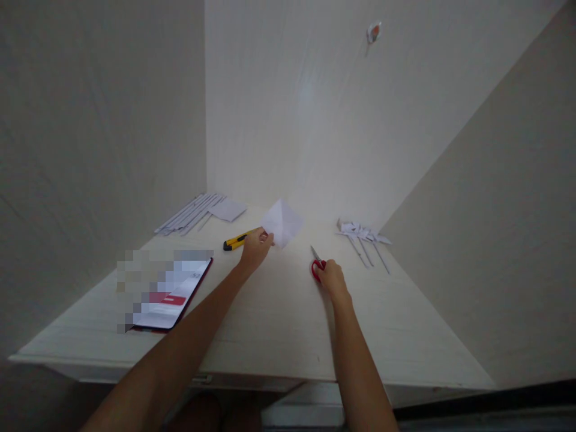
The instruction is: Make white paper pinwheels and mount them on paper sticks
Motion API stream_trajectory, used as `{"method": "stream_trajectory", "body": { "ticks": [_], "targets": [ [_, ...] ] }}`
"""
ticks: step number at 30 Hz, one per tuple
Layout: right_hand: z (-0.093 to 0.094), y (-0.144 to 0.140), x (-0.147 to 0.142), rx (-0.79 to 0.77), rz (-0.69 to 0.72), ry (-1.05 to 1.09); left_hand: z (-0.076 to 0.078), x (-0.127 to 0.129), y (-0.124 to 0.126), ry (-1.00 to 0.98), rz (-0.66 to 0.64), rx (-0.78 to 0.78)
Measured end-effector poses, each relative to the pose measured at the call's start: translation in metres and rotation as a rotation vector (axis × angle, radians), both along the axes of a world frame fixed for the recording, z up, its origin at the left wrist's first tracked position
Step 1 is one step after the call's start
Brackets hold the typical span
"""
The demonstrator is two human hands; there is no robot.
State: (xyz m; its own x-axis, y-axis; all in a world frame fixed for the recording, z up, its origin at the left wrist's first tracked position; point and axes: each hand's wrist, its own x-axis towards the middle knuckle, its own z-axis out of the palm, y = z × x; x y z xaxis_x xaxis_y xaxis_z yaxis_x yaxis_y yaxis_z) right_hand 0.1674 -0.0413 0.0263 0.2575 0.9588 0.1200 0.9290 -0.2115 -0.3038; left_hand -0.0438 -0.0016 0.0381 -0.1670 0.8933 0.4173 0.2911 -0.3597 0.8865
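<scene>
My left hand [257, 247] pinches the lower left edge of a white square of paper [283, 222], which has a crease across it and is turned corner up. Partly behind that hand lies a yellow and black utility knife [236, 241] on the table. My right hand [333, 277] is closed on the red handles of a pair of scissors [317, 264]. Their metal blades point away and slightly left, low over or on the tabletop; I cannot tell which. Paper and scissors are apart.
Several rolled paper sticks [186, 215] and a sheet of paper [228, 209] lie at the back left. Paper pinwheels on sticks [362, 233] rest at the back right. A phone or tablet [173, 294] lies at the left of the white table [270, 336]. Walls enclose the back and sides.
</scene>
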Motion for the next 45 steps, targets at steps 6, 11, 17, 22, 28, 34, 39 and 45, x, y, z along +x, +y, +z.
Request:
{"method": "stream_trajectory", "body": {
  "ticks": [6,11,17,22,28,34,39,45],
  "targets": [
    [-0.002,0.002,-0.004,0.021,0.0,-0.152,0.0,0.004,-0.001,-0.13,-0.084,-0.055],
    [-0.003,0.002,-0.01,0.053,0.006,-0.263,-0.004,0.005,0.001,-0.155,-0.114,-0.095],
    [0.005,0.002,-0.018,0.381,0.145,-0.044,-0.009,0.012,0.0,-0.17,-0.228,-0.149],
    [0.009,-0.001,-0.037,0.419,0.64,0.287,-0.012,0.015,-0.002,-0.116,-0.272,-0.162],
    [0.002,-0.002,-0.05,0.397,0.664,0.532,-0.015,0.015,-0.001,-0.049,-0.291,-0.105],
    [-0.002,0.005,-0.048,0.369,0.61,0.796,-0.015,0.014,0.001,-0.119,-0.331,-0.095],
    [-0.007,0.01,-0.046,0.372,0.611,0.847,-0.015,0.015,0.001,-0.119,-0.336,-0.1],
    [-0.008,0.011,-0.046,0.385,0.605,0.842,-0.02,0.013,0.002,-0.03,-0.143,-0.055]
  ]
}}
